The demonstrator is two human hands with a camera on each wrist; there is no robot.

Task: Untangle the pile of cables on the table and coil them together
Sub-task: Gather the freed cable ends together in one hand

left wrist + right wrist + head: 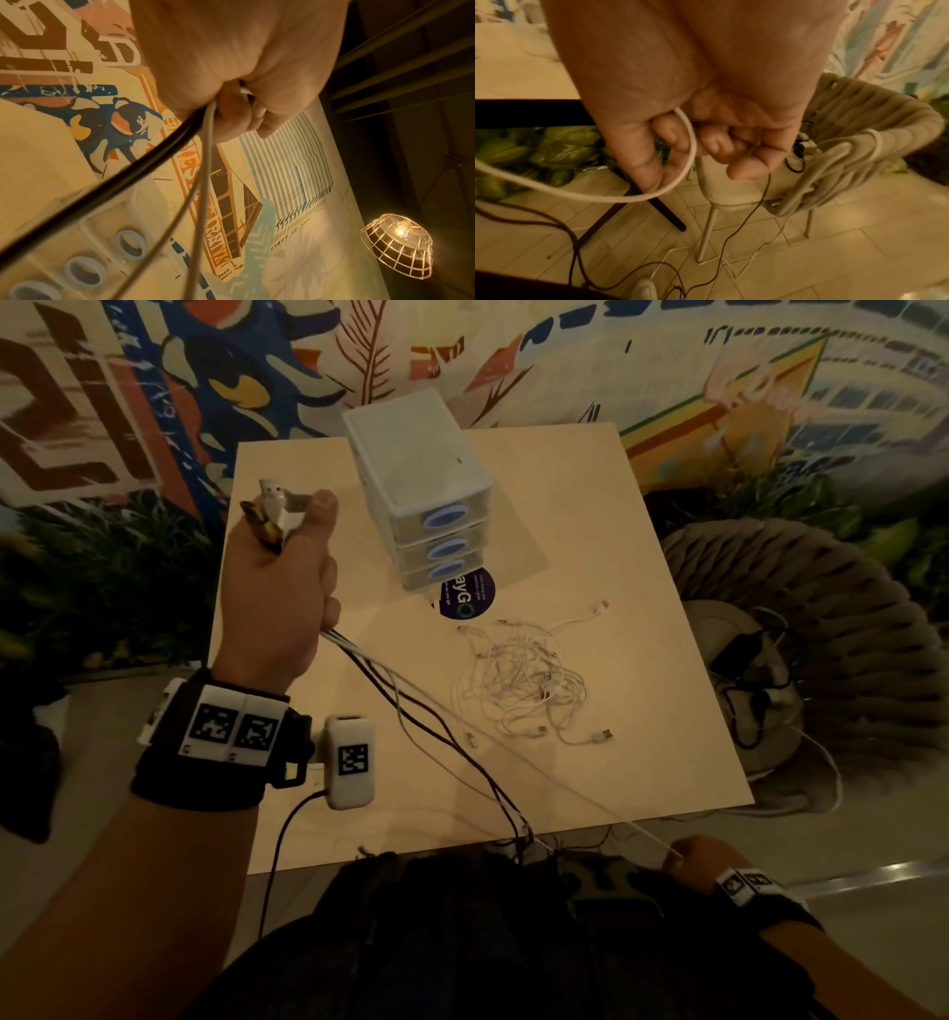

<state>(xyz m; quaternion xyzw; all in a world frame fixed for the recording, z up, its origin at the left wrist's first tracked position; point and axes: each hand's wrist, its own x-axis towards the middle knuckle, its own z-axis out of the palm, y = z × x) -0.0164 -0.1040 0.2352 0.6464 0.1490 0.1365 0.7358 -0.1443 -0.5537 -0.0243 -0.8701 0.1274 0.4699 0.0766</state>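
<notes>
round blue sticker [466,597] on table, partly legible "ayGO"

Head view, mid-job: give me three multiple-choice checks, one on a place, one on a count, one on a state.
1. Where does the tangled pile of white cables lie?
A. on the table, in front of the drawer unit
B. on the chair
C. inside a drawer

2. How many drawers does the drawer unit show?
A. two
B. three
C. five

3. What is the left hand doing?
A. lying flat on the table
B. hanging idle
C. gripping a bundle of cable ends

Key: 1 A, the pile rests on the tabletop nearer the person than the unit. 2 B, three blue oval handles are stacked on its front. 3 C, the plugs stick out above the fist and the cables trail out below.
</notes>
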